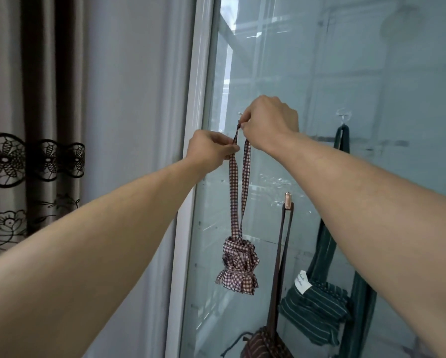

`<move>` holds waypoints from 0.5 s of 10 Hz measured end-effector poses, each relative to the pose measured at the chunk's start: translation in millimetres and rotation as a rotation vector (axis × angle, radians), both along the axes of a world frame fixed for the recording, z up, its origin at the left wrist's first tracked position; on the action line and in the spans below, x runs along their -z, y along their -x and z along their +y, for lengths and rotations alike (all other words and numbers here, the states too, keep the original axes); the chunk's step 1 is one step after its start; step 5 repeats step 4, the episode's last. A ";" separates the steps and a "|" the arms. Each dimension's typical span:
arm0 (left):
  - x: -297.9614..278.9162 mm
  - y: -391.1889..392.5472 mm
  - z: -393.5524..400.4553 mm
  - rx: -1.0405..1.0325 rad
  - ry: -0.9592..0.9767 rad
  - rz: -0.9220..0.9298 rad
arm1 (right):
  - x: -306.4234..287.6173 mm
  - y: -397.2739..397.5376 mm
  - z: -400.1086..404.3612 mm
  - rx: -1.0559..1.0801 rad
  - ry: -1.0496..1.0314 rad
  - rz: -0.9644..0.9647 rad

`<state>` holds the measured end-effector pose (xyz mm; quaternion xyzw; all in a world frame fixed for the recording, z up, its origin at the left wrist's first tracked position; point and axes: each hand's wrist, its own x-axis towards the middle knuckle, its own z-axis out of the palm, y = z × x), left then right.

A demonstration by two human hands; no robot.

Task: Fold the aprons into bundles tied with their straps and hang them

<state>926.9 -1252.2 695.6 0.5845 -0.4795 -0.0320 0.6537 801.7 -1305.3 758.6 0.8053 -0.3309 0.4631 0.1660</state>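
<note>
Up against the glass door mid-frame, both hands, left hand (211,148) and right hand (268,122), have their grip pinched on the checked fabric strap loop (238,182), probably steering it onto a small clear hook (240,114) while the tied red-and-white checked apron bundle (238,267) dangles below.

Looks like a home, by a window or glass door. A grey curtain (30,99) with black lace flower trim hangs at left beside a white frame (190,125). Small stick-on hooks (288,200) sit on the glass pane (346,60), carrying folded aprons: a checked bundle (238,264), a green striped one (317,306), a brown striped one (265,342). Domestic storage, no work gear.
</note>
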 end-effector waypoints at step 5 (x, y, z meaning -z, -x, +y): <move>11.9 10.9 42.7 -0.063 -0.116 0.004 | 5.8 22.6 11.1 -0.142 -0.136 -0.043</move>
